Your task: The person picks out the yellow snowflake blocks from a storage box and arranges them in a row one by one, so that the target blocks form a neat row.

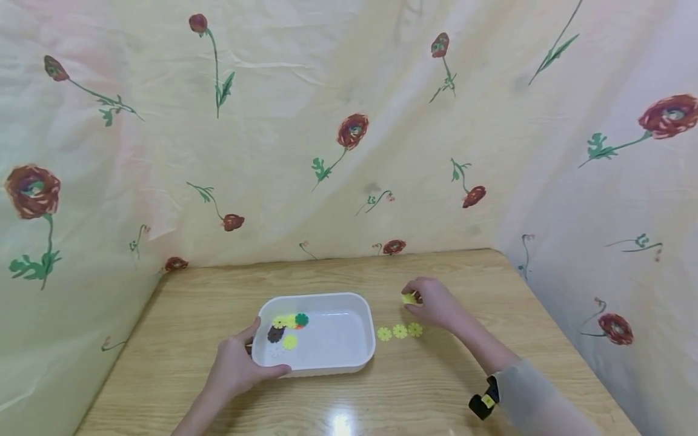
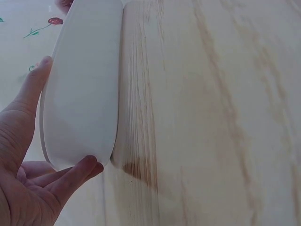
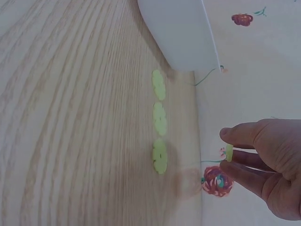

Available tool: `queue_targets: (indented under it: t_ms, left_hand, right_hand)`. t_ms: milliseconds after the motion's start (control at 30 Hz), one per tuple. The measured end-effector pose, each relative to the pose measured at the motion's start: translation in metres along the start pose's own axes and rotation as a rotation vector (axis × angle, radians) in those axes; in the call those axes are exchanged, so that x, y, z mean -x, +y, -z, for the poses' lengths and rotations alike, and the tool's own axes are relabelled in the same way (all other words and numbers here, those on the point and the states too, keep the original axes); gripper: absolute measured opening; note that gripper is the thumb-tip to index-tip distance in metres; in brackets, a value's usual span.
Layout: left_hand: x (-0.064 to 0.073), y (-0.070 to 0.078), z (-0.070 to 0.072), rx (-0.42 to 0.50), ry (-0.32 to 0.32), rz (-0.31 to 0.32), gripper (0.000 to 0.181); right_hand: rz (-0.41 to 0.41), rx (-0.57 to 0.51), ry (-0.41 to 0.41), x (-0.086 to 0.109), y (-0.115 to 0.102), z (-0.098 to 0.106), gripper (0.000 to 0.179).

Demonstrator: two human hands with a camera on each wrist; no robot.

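A white plastic tub (image 1: 340, 342) sits on the wooden table, with several flower-shaped plastic discs in its left part: yellow (image 1: 291, 342), green (image 1: 302, 319), dark brown (image 1: 275, 333) and whitish ones. My left hand (image 1: 231, 366) grips the tub's left end, thumb along the near rim and fingers around the side wall. To the tub's right, my right hand (image 1: 433, 304) pinches a yellow flower-shaped disc (image 3: 229, 153) between thumb and fingers, raised over the table. Below that hand, three yellow flower-shaped discs (image 1: 400, 331) lie flat in a row beside the tub.
The light wooden table (image 1: 436, 387) ends at a cloth backdrop (image 1: 283, 151) printed with red flowers, which hangs behind it and along both sides. A black device with a yellow mark (image 1: 484, 399) is strapped at my right wrist.
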State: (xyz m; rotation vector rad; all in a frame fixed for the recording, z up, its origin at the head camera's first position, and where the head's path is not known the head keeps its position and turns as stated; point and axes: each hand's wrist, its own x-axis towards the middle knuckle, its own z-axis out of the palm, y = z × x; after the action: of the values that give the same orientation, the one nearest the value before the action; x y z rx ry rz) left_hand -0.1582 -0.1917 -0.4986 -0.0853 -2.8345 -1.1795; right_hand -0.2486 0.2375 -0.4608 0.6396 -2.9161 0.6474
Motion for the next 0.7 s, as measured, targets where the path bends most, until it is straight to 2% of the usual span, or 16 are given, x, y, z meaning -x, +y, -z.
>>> queue_targets:
  t_ms: [400,700]
  left_hand:
    - [0.001,0.002,0.001,0.038,-0.002,-0.006,0.130]
    - [0.001,0.001,0.001,0.017,0.002,-0.012,0.131]
  right_hand:
    - [-0.023,-0.014,-0.019,0.013,0.010,0.003,0.021]
    - [-0.053,-0.014,-0.032,0.019,0.021,-0.001,0.021]
